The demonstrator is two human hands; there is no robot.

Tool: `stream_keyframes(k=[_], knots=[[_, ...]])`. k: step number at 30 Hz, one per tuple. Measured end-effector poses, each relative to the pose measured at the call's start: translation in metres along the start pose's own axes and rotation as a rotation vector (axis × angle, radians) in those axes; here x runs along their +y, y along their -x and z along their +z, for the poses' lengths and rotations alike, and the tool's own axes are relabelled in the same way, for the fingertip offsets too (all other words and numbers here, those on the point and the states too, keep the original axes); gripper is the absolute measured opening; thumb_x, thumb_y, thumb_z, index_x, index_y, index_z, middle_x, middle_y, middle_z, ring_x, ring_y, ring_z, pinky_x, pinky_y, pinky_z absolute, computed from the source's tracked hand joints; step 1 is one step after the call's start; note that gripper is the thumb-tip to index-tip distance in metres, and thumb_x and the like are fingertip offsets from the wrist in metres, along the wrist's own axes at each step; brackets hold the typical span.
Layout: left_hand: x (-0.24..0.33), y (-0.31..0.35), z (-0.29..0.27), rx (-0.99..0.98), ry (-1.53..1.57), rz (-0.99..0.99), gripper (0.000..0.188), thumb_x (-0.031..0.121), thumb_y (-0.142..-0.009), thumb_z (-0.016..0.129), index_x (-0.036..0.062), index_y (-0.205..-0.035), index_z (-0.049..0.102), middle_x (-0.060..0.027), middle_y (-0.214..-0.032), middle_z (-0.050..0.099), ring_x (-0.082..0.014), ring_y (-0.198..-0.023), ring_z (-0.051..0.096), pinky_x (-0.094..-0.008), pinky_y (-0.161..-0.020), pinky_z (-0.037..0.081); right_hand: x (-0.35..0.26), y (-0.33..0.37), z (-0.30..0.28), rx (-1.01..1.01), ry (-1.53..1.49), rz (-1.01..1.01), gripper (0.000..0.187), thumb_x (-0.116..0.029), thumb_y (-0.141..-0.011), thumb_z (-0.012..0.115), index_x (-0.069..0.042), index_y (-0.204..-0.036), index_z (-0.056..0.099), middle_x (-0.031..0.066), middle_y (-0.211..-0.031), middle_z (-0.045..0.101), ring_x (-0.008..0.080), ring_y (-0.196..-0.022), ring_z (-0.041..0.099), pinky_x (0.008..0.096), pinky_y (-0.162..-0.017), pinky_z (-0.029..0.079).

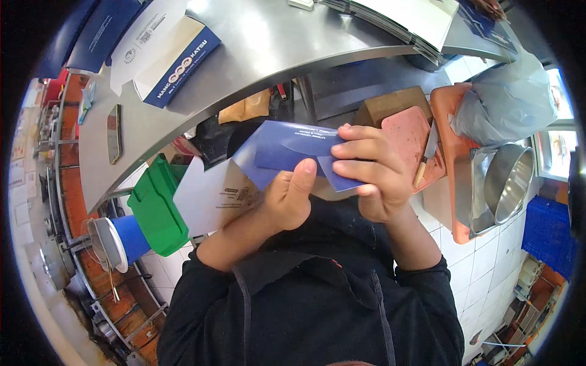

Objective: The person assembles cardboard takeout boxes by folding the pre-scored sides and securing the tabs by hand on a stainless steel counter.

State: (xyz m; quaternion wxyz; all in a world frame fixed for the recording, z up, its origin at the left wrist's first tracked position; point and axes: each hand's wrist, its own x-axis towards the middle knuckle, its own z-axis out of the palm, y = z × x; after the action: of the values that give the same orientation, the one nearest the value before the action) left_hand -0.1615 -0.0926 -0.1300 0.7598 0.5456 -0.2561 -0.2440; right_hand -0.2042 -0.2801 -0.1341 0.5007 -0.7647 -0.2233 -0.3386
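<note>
Steel table (pixel 274 39): it curves across in front of the person, and the work is held short of its near edge, so nothing but hands seems to bear it; a slip could send it to the floor.
Flat card stack (pixel 400 21): it lies at the table's far right, well apart from the hands.
Folded carton (pixel 281 137): blue, part-shaped, held up before the chest, its white flap (pixel 213 195) sticking out left above the green bin (pixel 159 207); swung low, that flap could catch and bend.
Open carton (pixel 168 67): it rests on the table, up to the left.
Left hand (pixel 290 198): closed on the folded carton, thumb flat on the blue panel; pressing too hard could crease it.
Right hand (pixel 375 171): gripping the right end, fingers on top; if they slacken, I'd expect the panels to spring apart.
Knife (pixel 424 160): on the pink board (pixel 401 128) beside the right hand; a careless swing might knock it.
Phone (pixel 115 134): near the table's left edge.
</note>
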Motion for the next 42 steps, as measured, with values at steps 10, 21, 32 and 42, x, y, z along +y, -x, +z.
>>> stream_keyframes(k=[10,21,32,42], knots=[[0.002,-0.006,-0.011,-0.187,-0.355,0.185,0.037,0.019,-0.106,0.038,-0.0051,-0.121,0.06,-0.017,-0.117,0.065,-0.0255,-0.107,0.064,-0.037,-0.093,0.048,-0.016,0.004,0.018,-0.019,0.385,0.002,0.051,-0.045,-0.091,0.067,-0.005,-0.123,0.071,0.0207,-0.126,0.06,0.037,-0.113,0.058,0.0464,-0.097,0.048],[0.051,-0.013,-0.028,-0.719,-0.508,-0.032,0.027,0.024,-0.086,0.053,-0.0014,-0.093,0.061,-0.0211,-0.095,0.062,-0.0412,-0.092,0.058,-0.0468,-0.086,0.045,-0.018,-0.016,-0.033,-0.195,-0.076,0.543,0.031,-0.011,-0.094,0.065,-0.006,-0.124,0.069,0.007,-0.097,0.052,0.0113,-0.079,0.051,0.0254,-0.069,0.043],[0.066,-0.009,-0.011,-0.211,-0.616,-0.014,0.02,0.011,-0.082,0.069,0.0015,-0.069,0.058,-0.0116,-0.073,0.063,-0.0294,-0.072,0.057,-0.0371,-0.071,0.042,-0.008,0.0,-0.041,0.334,-0.563,0.585,0.027,-0.01,-0.086,0.078,-0.006,-0.107,0.062,-0.0059,-0.086,0.051,0.0018,-0.068,0.043,0.0187,-0.058,0.033],[0.089,-0.022,0.011,-0.235,-0.683,0.537,0.031,0.009,-0.07,0.08,0.0115,-0.061,0.051,-0.0019,-0.065,0.056,-0.0206,-0.063,0.057,-0.0354,-0.067,0.034,-0.066,-0.026,-0.06,-0.118,-0.114,0.436,0.034,-0.018,-0.075,0.084,-0.007,-0.106,0.077,0.0061,-0.093,0.048,0.0171,-0.081,0.048,0.0284,-0.07,0.038]])
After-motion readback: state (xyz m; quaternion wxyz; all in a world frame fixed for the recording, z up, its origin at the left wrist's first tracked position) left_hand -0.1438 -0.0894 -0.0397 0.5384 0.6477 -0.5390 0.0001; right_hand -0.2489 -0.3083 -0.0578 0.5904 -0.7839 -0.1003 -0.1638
